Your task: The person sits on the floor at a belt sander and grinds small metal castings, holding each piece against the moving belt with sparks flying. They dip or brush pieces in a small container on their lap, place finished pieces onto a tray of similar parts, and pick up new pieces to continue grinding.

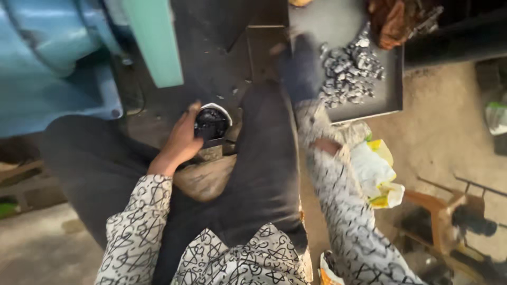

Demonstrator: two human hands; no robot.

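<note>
Blue-green machine housing [58,58] fills upper left of frame. Left hand [182,142], centre-left, fingers curled around small round dark container [212,123] at machine base. Right hand [302,66], top centre, motion-blurred, grip not discernible, at edge of grey tray [388,84] beside pile of small silvery metal pieces [351,68]. White-yellow bag [377,174] lies centre-right.

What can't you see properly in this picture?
- Right hand: head view, smeared by motion blur, so its grip is unclear.
- Small grey metal pieces on the tray: too small and blurred to tell their shape.
- Dark round container: the left hand covers its side.
- Brown object: cut off by the top edge.
</note>
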